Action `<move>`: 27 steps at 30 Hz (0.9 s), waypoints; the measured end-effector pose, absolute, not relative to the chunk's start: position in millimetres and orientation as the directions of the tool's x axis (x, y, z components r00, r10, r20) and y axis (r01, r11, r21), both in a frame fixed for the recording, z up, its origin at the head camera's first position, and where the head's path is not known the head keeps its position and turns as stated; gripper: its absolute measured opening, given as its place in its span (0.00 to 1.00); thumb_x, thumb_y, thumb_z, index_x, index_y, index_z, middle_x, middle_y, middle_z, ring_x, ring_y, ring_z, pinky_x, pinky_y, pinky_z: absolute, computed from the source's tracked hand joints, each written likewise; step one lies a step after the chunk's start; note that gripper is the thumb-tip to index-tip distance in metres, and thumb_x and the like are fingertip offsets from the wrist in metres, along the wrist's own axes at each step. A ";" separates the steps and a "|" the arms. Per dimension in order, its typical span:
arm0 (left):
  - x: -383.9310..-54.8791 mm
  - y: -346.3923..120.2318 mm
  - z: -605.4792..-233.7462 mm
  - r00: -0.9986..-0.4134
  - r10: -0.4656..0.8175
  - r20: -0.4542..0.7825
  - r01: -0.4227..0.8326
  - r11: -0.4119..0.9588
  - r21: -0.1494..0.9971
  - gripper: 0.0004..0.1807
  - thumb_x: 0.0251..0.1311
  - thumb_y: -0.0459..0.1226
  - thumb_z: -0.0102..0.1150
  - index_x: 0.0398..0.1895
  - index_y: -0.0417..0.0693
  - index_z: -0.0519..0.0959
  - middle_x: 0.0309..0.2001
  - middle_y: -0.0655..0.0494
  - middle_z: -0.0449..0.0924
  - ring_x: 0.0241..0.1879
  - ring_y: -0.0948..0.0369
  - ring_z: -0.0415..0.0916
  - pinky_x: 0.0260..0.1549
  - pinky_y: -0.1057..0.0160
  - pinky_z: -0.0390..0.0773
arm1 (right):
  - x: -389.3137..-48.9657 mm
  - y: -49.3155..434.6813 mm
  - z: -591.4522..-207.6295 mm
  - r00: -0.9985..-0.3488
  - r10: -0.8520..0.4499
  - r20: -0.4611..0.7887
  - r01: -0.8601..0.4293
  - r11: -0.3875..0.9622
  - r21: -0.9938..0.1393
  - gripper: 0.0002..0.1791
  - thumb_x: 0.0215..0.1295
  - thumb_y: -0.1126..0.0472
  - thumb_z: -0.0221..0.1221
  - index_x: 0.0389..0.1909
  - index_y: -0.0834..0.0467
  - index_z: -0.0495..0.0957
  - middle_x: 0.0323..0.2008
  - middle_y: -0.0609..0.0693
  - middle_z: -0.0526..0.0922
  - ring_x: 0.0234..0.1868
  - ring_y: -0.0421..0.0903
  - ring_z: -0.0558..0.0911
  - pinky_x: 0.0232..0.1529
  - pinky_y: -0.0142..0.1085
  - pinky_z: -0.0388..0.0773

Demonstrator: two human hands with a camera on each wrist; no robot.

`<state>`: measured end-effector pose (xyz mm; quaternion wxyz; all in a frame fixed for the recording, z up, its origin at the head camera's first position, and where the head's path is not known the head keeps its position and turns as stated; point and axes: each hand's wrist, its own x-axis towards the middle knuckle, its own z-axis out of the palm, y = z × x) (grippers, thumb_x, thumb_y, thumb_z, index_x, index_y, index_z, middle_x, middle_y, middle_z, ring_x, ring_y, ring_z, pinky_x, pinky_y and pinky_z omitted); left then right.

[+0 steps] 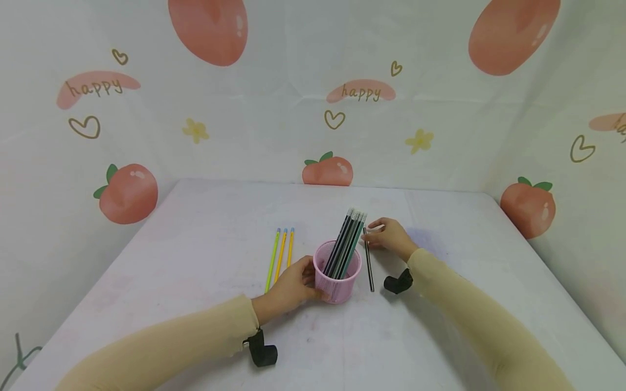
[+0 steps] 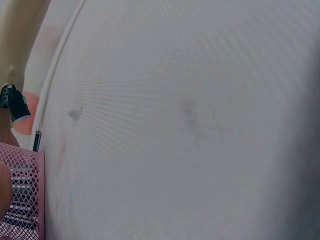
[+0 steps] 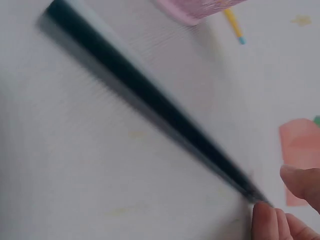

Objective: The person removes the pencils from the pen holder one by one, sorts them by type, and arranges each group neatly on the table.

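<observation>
While your left hand (image 1: 289, 285) grips the cup (image 1: 336, 293), your nearer right hand (image 1: 391, 237), unclenched, touches the dark pencil (image 1: 369, 265). It lies at the cup's 3 o'clock, running from that hand toward 6.

You have a fingertip of your left hand (image 2: 4, 189) against the mesh of the pink cup (image 2: 42, 200); pencils (image 2: 22, 191) show dark through that mesh; one dark pencil end (image 2: 37, 139) pokes out just beyond the cup; past the cup too are your right sleeve (image 2: 16, 40), its dark wrist camera (image 2: 16, 103) and a bit of your right hand (image 2: 7, 134), partly hidden by the cup; a reddish print (image 2: 28, 120) lies behind those; beside the cup spreads the white table (image 2: 165, 160).
</observation>
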<state>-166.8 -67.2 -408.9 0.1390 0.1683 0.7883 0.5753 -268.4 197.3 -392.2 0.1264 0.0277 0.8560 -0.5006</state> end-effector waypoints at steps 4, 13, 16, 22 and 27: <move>-167.0 -67.1 -408.2 -0.907 0.421 -0.031 0.104 0.292 0.951 0.38 0.43 0.25 0.73 0.60 0.36 0.67 0.58 0.42 0.74 0.62 0.47 0.72 0.63 0.53 0.72 | -267.0 200.2 -380.4 -0.975 -0.085 -0.207 0.155 0.409 -0.899 0.29 0.62 0.62 0.64 0.61 0.70 0.66 0.43 0.59 0.80 0.34 0.43 0.85 0.43 0.33 0.85; -168.9 -67.7 -409.6 -0.903 0.426 -0.055 0.087 0.306 0.948 0.38 0.45 0.26 0.73 0.62 0.37 0.66 0.59 0.44 0.73 0.63 0.48 0.70 0.64 0.54 0.72 | -250.5 197.8 -348.4 -0.984 -0.172 -0.047 0.021 0.149 -0.989 0.24 0.72 0.60 0.53 0.61 0.71 0.64 0.45 0.54 0.77 0.40 0.40 0.83 0.48 0.34 0.84; -169.1 -67.7 -410.0 -0.901 0.431 -0.054 0.082 0.290 0.953 0.38 0.45 0.26 0.72 0.61 0.37 0.66 0.60 0.43 0.73 0.63 0.47 0.70 0.64 0.54 0.72 | -239.6 192.5 -337.4 -0.978 -0.208 -0.006 -0.008 0.065 -0.998 0.21 0.74 0.56 0.50 0.59 0.67 0.67 0.45 0.49 0.77 0.42 0.41 0.82 0.49 0.35 0.84; -169.8 -67.8 -411.8 -0.900 0.434 -0.043 0.089 0.280 0.956 0.36 0.45 0.25 0.72 0.60 0.36 0.67 0.59 0.42 0.73 0.63 0.47 0.70 0.64 0.54 0.72 | -216.5 183.2 -320.8 -0.969 -0.248 0.011 -0.019 0.028 -0.999 0.27 0.77 0.51 0.43 0.65 0.66 0.63 0.56 0.58 0.74 0.47 0.42 0.81 0.52 0.38 0.83; -169.7 -67.9 -411.0 -0.901 0.431 -0.055 0.082 0.292 0.953 0.37 0.45 0.26 0.72 0.61 0.37 0.66 0.60 0.43 0.73 0.63 0.47 0.70 0.64 0.53 0.72 | -203.3 177.0 -317.5 -0.960 -0.281 0.002 -0.004 0.007 -1.000 0.29 0.78 0.51 0.41 0.69 0.68 0.59 0.55 0.58 0.71 0.47 0.42 0.81 0.54 0.40 0.82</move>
